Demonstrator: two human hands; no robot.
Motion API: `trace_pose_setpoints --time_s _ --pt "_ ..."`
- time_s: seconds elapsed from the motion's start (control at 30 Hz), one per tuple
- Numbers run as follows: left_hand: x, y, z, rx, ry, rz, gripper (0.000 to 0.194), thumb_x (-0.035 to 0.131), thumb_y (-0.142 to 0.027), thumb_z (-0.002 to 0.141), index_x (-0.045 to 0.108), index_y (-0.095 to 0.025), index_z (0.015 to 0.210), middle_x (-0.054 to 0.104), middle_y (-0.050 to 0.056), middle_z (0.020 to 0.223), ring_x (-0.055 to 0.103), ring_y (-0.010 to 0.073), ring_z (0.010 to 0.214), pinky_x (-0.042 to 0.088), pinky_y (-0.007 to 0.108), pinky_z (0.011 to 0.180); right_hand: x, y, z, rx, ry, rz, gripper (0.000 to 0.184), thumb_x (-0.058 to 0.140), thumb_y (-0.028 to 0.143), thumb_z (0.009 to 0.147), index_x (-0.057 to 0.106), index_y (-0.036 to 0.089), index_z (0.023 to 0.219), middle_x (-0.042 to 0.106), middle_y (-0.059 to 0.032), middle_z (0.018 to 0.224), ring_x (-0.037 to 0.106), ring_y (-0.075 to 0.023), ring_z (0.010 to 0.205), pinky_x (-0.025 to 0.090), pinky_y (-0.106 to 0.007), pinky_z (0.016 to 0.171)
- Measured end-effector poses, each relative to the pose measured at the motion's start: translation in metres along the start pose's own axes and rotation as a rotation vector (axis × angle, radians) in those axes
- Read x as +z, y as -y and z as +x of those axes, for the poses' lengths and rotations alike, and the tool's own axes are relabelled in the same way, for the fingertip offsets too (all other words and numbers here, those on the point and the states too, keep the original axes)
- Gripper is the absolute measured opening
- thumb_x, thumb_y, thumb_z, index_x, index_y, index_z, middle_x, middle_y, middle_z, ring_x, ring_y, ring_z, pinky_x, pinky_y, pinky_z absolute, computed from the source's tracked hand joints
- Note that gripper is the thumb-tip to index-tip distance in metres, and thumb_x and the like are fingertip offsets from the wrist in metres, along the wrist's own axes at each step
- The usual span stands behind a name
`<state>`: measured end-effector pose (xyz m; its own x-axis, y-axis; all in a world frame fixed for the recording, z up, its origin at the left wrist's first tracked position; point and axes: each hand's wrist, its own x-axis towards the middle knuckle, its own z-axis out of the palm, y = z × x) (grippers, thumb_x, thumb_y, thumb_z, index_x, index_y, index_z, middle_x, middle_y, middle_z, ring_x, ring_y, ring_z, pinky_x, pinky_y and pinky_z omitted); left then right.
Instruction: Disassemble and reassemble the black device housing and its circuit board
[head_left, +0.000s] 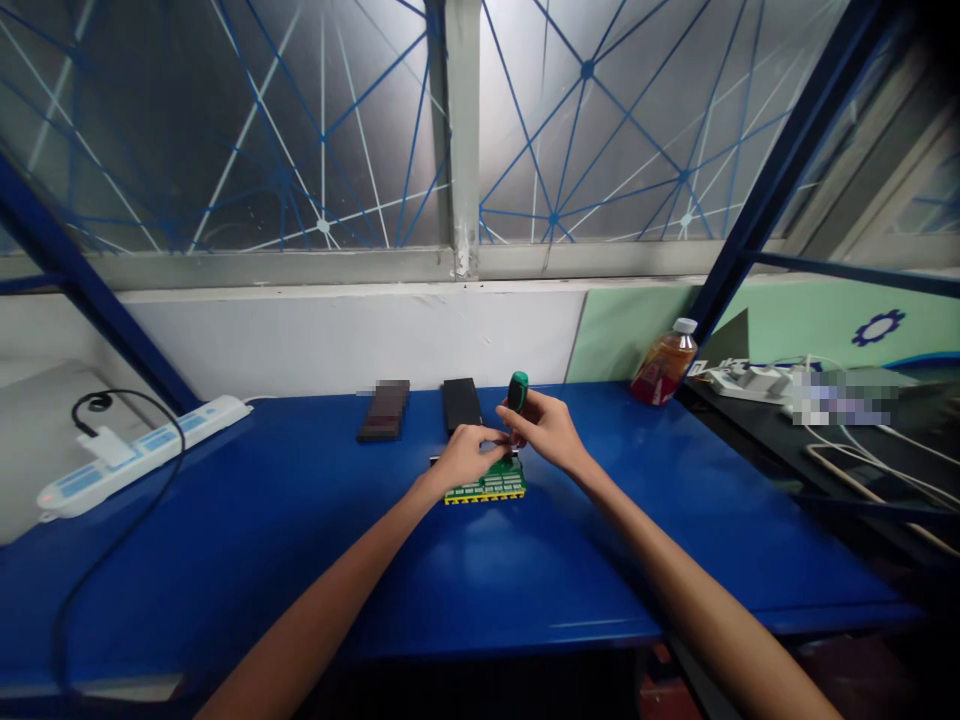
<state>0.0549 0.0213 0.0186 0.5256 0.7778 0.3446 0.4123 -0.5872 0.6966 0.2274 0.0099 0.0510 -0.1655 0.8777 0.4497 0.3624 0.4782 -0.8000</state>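
Note:
A green circuit board (491, 484) with a yellow strip along its near edge lies on the blue table. My right hand (546, 425) is closed around a screwdriver (517, 392) with a black and green handle, held upright over the board's far right part. The screwdriver's tip is hidden by my fingers. My left hand (472, 455) rests on the board's far side, its fingers reaching to the spot under the screwdriver. Whether those fingertips pinch a small part there, I cannot make out.
Behind the board lie a black box (461, 402) and a dark flat object (385, 410). A white power strip (150, 458) with a black cable is at the left. A drink bottle (666, 362) stands back right, near cables on a black surface (757, 430).

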Motion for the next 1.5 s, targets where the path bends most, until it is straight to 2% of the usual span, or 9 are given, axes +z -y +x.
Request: trace_pose_setpoints --time_s 0.13,0.27,0.5,0.63,0.93,1.13,1.23,1.37,1.5 --pt "-0.002 -0.001 0.0 0.005 0.026 -0.029 0.019 0.061 -0.023 0.086 0.076 -0.019 0.096 0.076 0.001 0.096 0.07 0.0203 0.09 0.049 0.025 0.08 -0.001 0.0 0.001 0.005 -0.026 0.058 0.028 0.06 0.046 0.086 0.062 0.018 0.085 0.064 -0.0006 0.058 0.062 -0.0158 0.048 0.047 -0.027 0.05" --pt "-0.001 0.003 0.002 -0.019 -0.006 0.007 0.017 0.067 -0.017 0.079 0.077 -0.019 0.092 0.076 0.002 0.094 0.07 0.02 0.089 0.049 0.026 0.082 -0.002 0.0 0.002 -0.011 -0.09 0.09 0.029 0.061 0.047 0.085 0.062 0.018 0.082 0.062 0.0 0.054 0.062 -0.0163 0.047 0.048 -0.028 0.05" --pt "-0.014 0.01 0.002 0.026 -0.098 0.313 0.018 0.061 -0.015 0.084 0.076 -0.021 0.093 0.076 0.002 0.096 0.068 0.0198 0.091 0.049 0.027 0.081 0.0 -0.005 0.004 -0.025 -0.238 0.092 0.031 0.062 0.049 0.084 0.061 0.019 0.08 0.065 -0.0011 0.059 0.062 -0.0166 0.048 0.049 -0.029 0.051" --pt "-0.02 0.012 0.0 0.031 -0.066 0.43 0.017 0.063 -0.016 0.082 0.076 -0.022 0.092 0.076 0.002 0.095 0.068 0.0199 0.09 0.049 0.028 0.082 -0.001 -0.007 0.005 -0.019 -0.244 0.082 0.032 0.062 0.05 0.084 0.061 0.018 0.078 0.065 -0.0011 0.058 0.061 -0.0161 0.047 0.049 -0.029 0.051" --pt "-0.037 0.004 -0.002 0.054 -0.081 0.436 0.017 0.058 -0.019 0.086 0.075 -0.022 0.091 0.075 0.002 0.097 0.067 0.0197 0.093 0.048 0.03 0.085 -0.003 -0.004 0.004 -0.014 -0.23 0.081 0.034 0.062 0.051 0.084 0.059 0.019 0.075 0.063 0.0001 0.053 0.061 -0.0166 0.046 0.048 -0.028 0.049" --pt "-0.052 0.01 -0.032 0.021 -0.026 0.265 0.02 0.056 -0.027 0.089 0.075 -0.02 0.089 0.074 0.004 0.092 0.067 0.0178 0.082 0.05 0.027 0.074 0.002 0.007 0.0 0.029 -0.108 0.122 0.036 0.06 0.053 0.085 0.056 0.019 0.072 0.062 0.0 0.052 0.061 -0.016 0.044 0.049 -0.028 0.047" --pt "-0.052 0.01 -0.043 0.044 -0.009 0.234 0.017 0.061 -0.029 0.086 0.075 -0.019 0.091 0.074 0.006 0.095 0.066 0.0195 0.089 0.05 0.03 0.082 0.013 0.015 -0.007 0.042 -0.007 0.173 0.035 0.059 0.053 0.085 0.055 0.02 0.076 0.066 -0.0016 0.06 0.061 -0.0152 0.044 0.047 -0.027 0.045" --pt "-0.051 0.003 -0.045 0.08 -0.02 0.21 0.018 0.064 -0.026 0.085 0.075 -0.02 0.098 0.073 0.007 0.104 0.064 0.0214 0.099 0.048 0.033 0.089 0.025 0.021 -0.017 -0.007 0.1 0.082 0.028 0.06 0.046 0.087 0.057 0.019 0.081 0.066 -0.0006 0.058 0.061 -0.0136 0.047 0.047 -0.026 0.05" --pt "-0.048 -0.002 -0.044 0.106 0.013 0.1 0.02 0.065 -0.025 0.084 0.075 -0.019 0.099 0.072 0.008 0.104 0.064 0.0215 0.099 0.049 0.032 0.089 0.028 0.019 -0.02 -0.038 0.127 0.016 0.025 0.06 0.043 0.088 0.058 0.019 0.082 0.065 0.0001 0.056 0.06 -0.013 0.048 0.045 -0.025 0.051"
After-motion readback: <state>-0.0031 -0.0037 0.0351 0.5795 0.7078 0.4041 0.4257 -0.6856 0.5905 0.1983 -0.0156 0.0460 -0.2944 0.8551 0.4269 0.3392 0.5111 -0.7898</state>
